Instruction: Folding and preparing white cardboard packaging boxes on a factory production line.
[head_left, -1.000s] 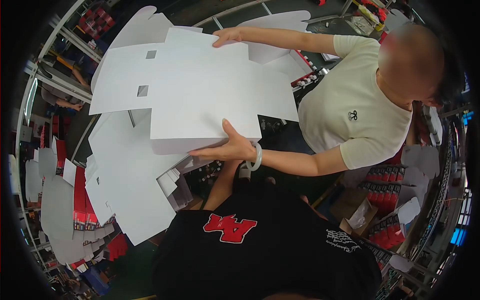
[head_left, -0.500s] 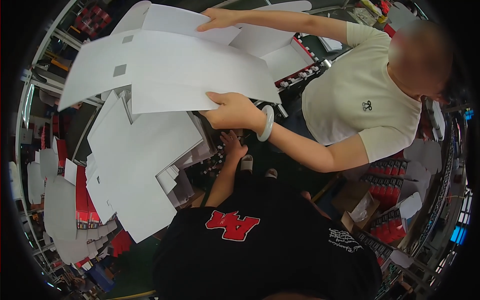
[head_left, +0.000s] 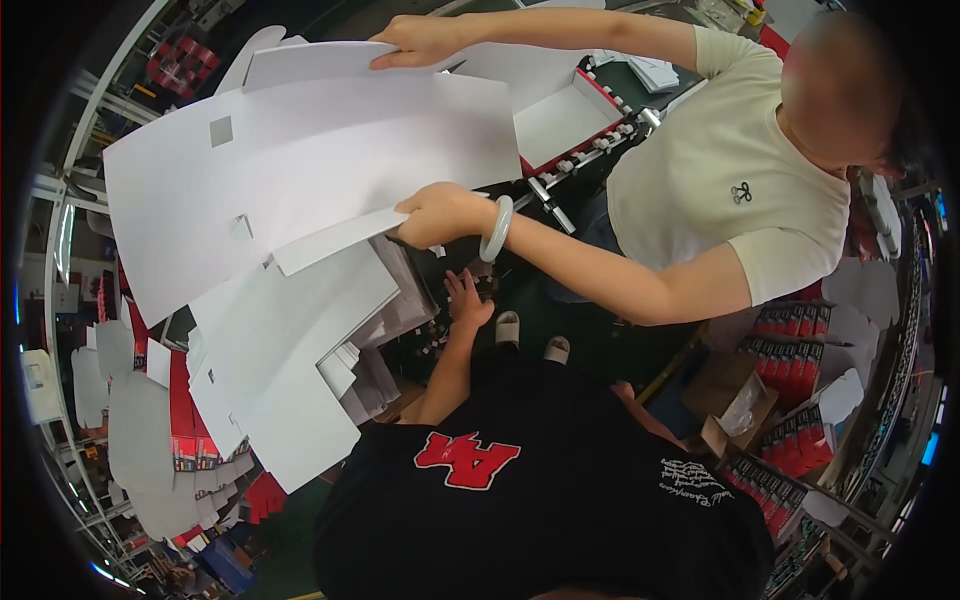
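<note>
Clock positions are read about the centre of the view. The person's left hand (head_left: 469, 304), at the centre, has its fingers apart and holds nothing visible; its nearest thing is the stack (head_left: 290, 400) of cut white card at nine o'clock. The right hand (head_left: 622, 389), at four o'clock, is largely hidden by the shirt; its fingers cannot be judged.

The sheet (head_left: 310, 150) lies at ten to eleven o'clock, bent and slanting over the stack's far part. A co-worker (head_left: 690, 170) at two o'clock grips it: the far hand (head_left: 420, 40) pinches a raised panel, and the bangled hand (head_left: 445, 215) clamps a narrow flap.

Possible faults: the broad span, held at only two places, could buckle or crease along its fold lines. Its low near edge might snag the staggered corners of the stack and drag the upper cards askew. The left hand, close below the co-worker's forearm, could be knocked.

Surroundings: an open box (head_left: 570, 130) stands at one o'clock beside a metal rail (head_left: 552, 205). Red cartons (head_left: 795, 375) and a brown carton (head_left: 730, 385) crowd four o'clock; red packs (head_left: 185, 405) stand at eight. The co-worker's outstretched arms bar the direct way to the box.
</note>
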